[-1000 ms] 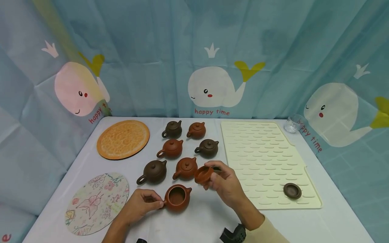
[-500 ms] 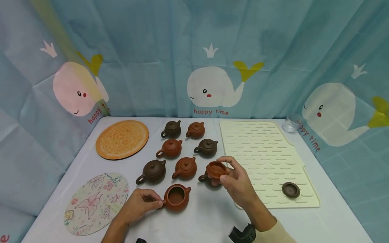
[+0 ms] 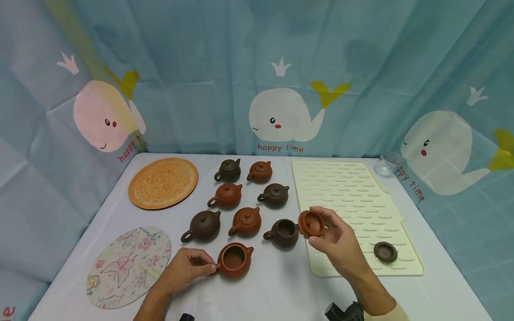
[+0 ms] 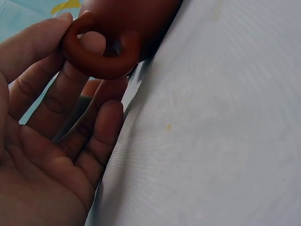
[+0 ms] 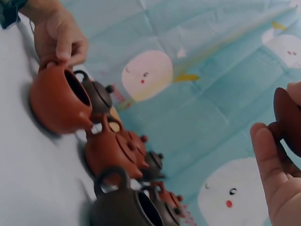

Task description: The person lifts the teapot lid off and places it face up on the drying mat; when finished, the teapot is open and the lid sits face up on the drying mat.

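Red lid [image 3: 312,224] held up in right hand [image 3: 340,244], open red teapot [image 3: 234,262] on desk [image 3: 277,290], left hand [image 3: 188,271] pinching its handle [image 4: 102,67]: both likely rigid, chippable clay, so hold lid by knob [image 5: 275,131], pot by handle.

Creased blue curtain [image 3: 192,116] with cartoon whales [image 3: 281,116] around a white table [image 3: 277,290]

Curtained-off booth, blue whale-print curtain [image 3: 201,116], white tabletop [image 3: 277,290]
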`<state>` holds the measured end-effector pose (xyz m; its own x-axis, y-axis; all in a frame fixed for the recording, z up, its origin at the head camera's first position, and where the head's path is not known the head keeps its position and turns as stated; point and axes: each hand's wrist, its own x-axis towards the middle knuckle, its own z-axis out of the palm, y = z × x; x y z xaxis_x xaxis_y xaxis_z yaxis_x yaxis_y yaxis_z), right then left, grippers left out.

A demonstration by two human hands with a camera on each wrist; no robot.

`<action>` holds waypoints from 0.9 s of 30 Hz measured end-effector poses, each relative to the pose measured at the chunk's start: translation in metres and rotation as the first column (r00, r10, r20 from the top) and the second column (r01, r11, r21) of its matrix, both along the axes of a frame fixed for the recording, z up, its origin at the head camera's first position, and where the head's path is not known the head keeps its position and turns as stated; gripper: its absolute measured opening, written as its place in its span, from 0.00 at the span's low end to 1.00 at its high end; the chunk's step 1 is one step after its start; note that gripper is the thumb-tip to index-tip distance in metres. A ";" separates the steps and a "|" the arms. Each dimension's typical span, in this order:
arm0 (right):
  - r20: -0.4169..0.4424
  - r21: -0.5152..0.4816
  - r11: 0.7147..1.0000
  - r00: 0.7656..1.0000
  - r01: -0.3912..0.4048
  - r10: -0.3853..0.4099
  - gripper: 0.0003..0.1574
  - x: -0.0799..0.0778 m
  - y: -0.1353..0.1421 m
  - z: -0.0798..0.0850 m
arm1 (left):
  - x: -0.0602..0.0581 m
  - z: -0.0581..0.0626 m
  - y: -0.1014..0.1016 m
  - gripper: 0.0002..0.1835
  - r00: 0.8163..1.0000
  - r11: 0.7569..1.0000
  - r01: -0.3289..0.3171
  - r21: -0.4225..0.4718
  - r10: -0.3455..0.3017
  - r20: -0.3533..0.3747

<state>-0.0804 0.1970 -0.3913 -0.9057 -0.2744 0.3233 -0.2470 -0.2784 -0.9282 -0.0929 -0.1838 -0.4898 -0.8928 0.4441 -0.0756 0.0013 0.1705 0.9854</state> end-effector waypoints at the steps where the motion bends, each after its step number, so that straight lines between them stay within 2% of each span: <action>1: -0.010 0.019 1.000 1.000 0.010 -0.010 0.36 0.001 0.004 0.000 | 0.000 0.000 0.000 0.08 1.000 1.000 0.001 0.001 -0.001 0.000; 8: -0.051 0.102 0.991 0.995 0.092 -0.088 0.36 0.010 0.032 -0.001 | 0.000 0.002 0.001 0.08 1.000 1.000 0.002 0.004 -0.002 -0.011; 13: -0.070 0.089 0.990 0.993 0.105 -0.099 0.37 0.015 0.049 -0.004 | 0.002 0.004 0.001 0.07 1.000 1.000 0.005 0.009 -0.004 -0.015; 17: -0.056 0.104 0.984 0.989 0.145 -0.139 0.37 0.018 0.061 -0.007 | 0.001 0.003 0.001 0.07 1.000 1.000 0.004 0.000 -0.004 -0.016; 22: -0.029 0.162 0.960 0.974 0.228 -0.226 0.38 0.022 0.074 -0.013 | 0.000 0.002 0.001 0.08 1.000 1.000 -0.005 -0.025 0.005 0.006; 27: 0.037 0.243 0.911 0.935 0.334 -0.353 0.37 0.026 0.082 -0.021 | 0.000 0.002 0.001 0.08 1.000 0.999 -0.009 -0.048 0.009 -0.003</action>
<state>-0.0546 0.2794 -0.4124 -0.9770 0.0005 0.2131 -0.2130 0.0328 -0.9765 -0.0926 -0.1825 -0.4877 -0.8971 0.4317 -0.0938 0.0027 0.2178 0.9760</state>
